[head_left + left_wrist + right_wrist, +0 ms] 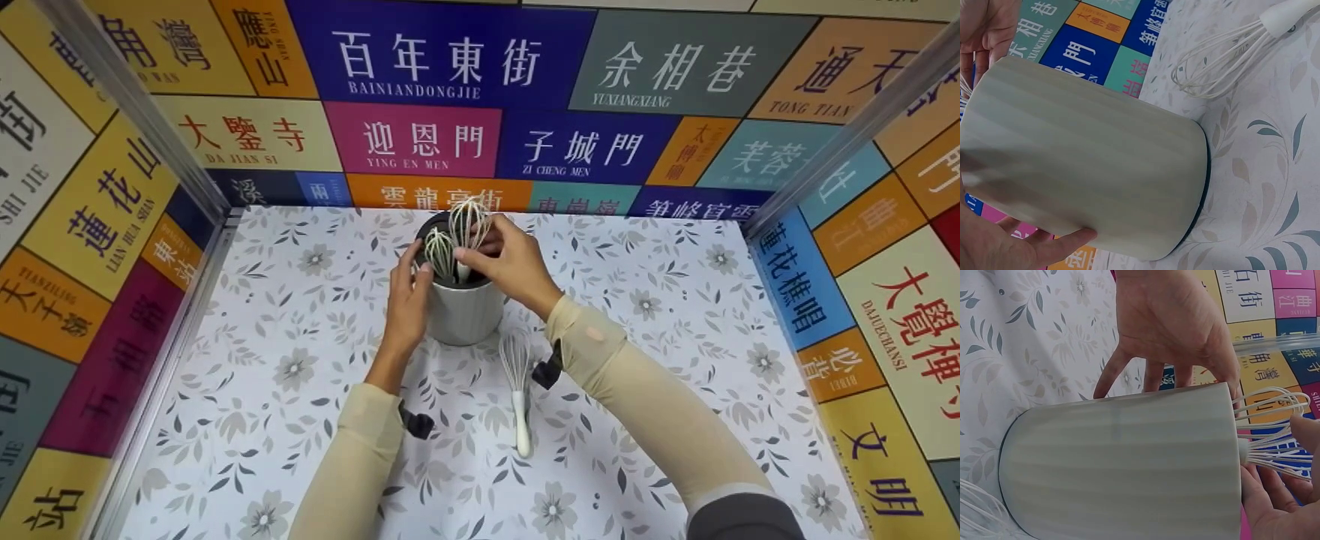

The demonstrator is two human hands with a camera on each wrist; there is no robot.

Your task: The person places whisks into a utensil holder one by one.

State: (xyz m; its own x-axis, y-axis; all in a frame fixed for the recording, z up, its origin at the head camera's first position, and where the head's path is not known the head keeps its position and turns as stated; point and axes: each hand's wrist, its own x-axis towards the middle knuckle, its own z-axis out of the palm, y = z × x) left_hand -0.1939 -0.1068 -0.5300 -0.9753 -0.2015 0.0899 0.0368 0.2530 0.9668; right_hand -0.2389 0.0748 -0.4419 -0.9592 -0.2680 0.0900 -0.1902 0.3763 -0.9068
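Note:
A pale grey-white ribbed canister [465, 315] with a dark inner rim stands upright on the table. Two whisks stand in it, wire heads up, their handles mostly hidden inside. My left hand [407, 304] grips the canister's left side, its fingers along the wall [1117, 455] and its thumb near the rim. With my right hand [517, 259] I hold the taller whisk [470, 217] around its wires, just above the handle top. The shorter whisk [439, 251] leans at the left, beside my left thumb. A third whisk [519, 397] lies on the table in front of the canister.
White tabletop [315, 442] with a grey leaf-and-flower print lies under everything. Colourful panels [427, 142] with Chinese lettering close off the back and both sides. Metal posts [135, 105] stand at the back corners. A black wrist camera [416, 421] sits by my left sleeve.

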